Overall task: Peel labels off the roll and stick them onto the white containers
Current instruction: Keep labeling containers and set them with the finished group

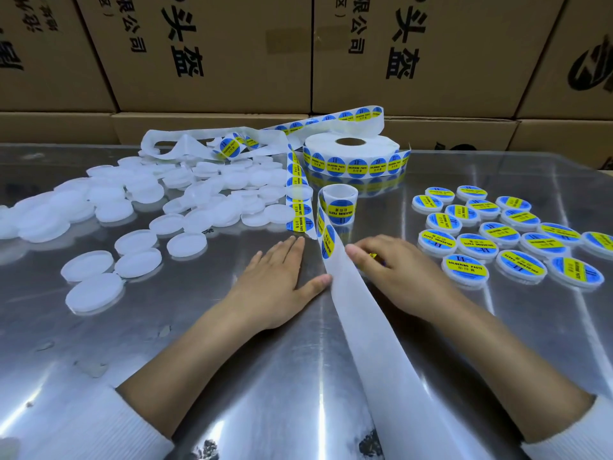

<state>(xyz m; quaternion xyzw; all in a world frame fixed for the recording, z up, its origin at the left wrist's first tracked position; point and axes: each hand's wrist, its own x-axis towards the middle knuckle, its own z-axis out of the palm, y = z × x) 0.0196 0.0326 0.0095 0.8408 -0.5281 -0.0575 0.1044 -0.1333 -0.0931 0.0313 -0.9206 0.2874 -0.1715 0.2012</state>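
The left hand is lying flat with straight fingers on the shiny metal table, its thumb touching the bare white backing strip; the right hand, just beside the strip, is curling its fingers over a blue-and-yellow round label, though how it is gripping cannot be told. To the right, labelled white round containers are reading "SOLDERING PASTE"; unlabelled white round containers are lying left; farther back the white label roll is sitting before brown cardboard boxes printed in Chinese.
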